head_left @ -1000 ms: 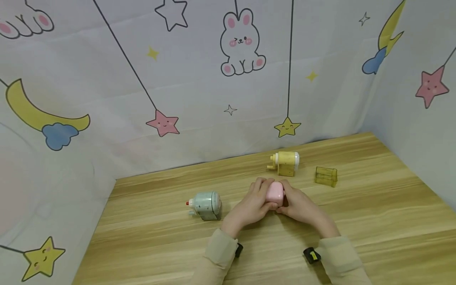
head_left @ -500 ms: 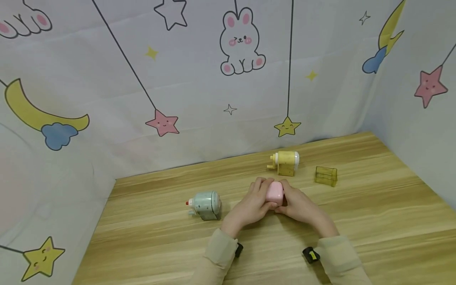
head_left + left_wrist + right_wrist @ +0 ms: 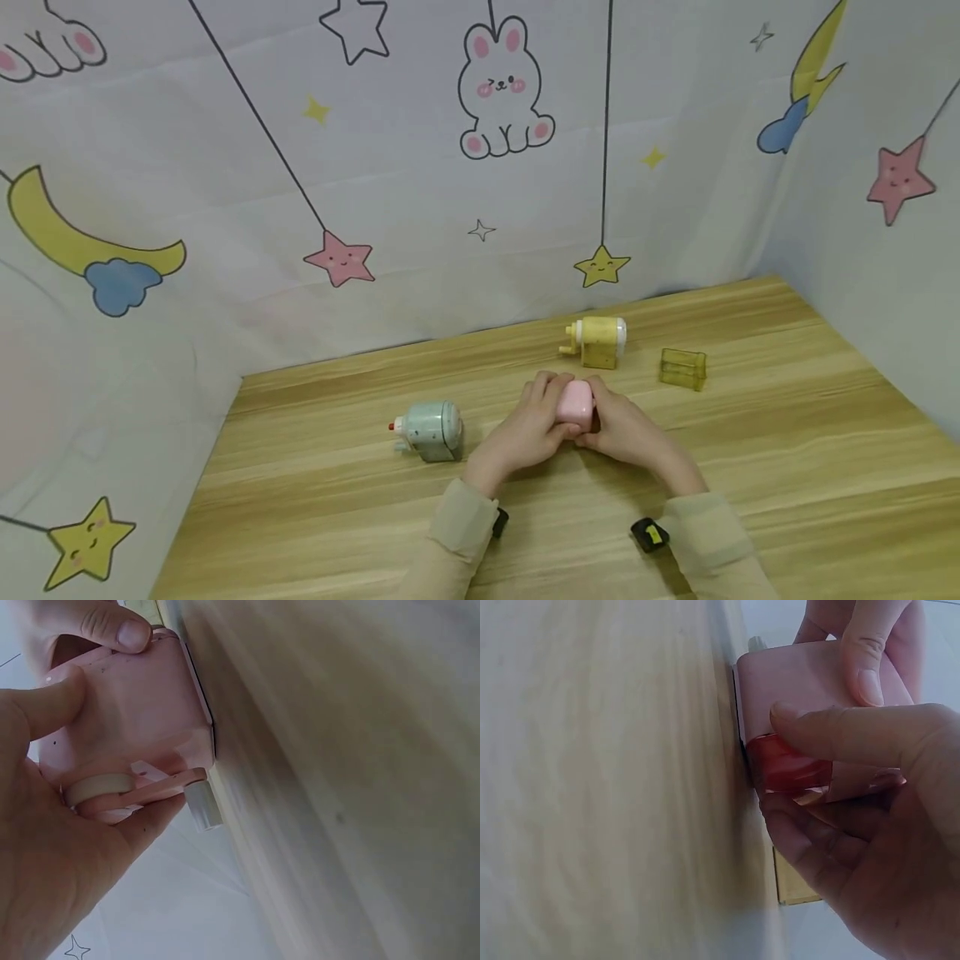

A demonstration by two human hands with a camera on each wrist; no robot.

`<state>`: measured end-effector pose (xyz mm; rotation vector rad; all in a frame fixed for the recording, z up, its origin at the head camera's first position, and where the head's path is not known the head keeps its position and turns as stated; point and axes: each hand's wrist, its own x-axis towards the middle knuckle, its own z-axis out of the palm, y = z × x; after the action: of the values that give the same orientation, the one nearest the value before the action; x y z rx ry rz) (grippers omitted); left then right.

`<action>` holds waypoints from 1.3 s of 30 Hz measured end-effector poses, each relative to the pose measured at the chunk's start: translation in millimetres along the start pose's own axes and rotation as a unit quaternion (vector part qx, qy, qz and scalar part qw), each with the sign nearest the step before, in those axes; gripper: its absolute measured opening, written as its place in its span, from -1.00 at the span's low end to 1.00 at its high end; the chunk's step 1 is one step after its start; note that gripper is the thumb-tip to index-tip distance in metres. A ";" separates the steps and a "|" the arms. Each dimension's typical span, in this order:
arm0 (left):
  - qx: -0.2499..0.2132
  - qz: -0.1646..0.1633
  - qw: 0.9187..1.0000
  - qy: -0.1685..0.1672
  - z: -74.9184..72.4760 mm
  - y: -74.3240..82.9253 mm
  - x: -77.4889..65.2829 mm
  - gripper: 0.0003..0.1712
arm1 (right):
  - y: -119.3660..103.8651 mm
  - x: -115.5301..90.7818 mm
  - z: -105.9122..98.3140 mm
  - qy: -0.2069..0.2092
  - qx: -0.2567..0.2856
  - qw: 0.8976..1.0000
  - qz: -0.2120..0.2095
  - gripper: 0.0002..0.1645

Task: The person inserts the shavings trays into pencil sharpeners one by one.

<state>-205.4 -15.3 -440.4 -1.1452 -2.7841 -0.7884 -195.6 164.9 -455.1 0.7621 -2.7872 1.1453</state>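
Observation:
Both hands are on a pink crank pencil sharpener (image 3: 575, 404), which stands at the table's surface. My left hand (image 3: 528, 429) grips its body on the crank side, thumb across the near face; the crank handle (image 3: 150, 793) with its pale knob shows in the left wrist view. On the opposite side my right hand (image 3: 628, 429) holds the sharpener, its thumb by the edge of a translucent red shavings drawer (image 3: 791, 766) and its other fingers curled beneath. The drawer appears seated in the body. Part of the sharpener is hidden by the fingers.
A yellow pencil sharpener (image 3: 600, 340) stands behind the hands. Right of it lies a loose translucent yellow drawer (image 3: 683, 369). A pale green pencil sharpener (image 3: 430, 431) stands to the left. A patterned cloth wall (image 3: 420, 300) borders the wooden table (image 3: 315, 508) at the back.
The head view has shifted slightly, so everything sits a little further left in it. Both hands keep their hold on the pink pencil sharpener, with no clear movement.

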 end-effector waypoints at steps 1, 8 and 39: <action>-0.003 -0.002 1.000 0.000 -0.1 -0.1 -0.1 -0.30 | 0.6 0.1 0.6 -0.004 0.011 1.000 0.002 -0.25; -0.027 -0.010 1.000 -0.001 -0.8 0.0 -0.8 -0.25 | 5.6 -1.5 4.0 -0.006 0.062 0.998 -0.003 -0.32; -0.069 -0.100 0.987 0.103 -9.0 3.3 16.5 -0.35 | 23.8 -29.5 -57.4 0.064 0.001 0.995 0.073 -0.52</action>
<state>-216.7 -6.8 -427.6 -0.7550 -2.7329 -1.0651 -189.1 230.4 -435.1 0.4737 -2.7726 1.1734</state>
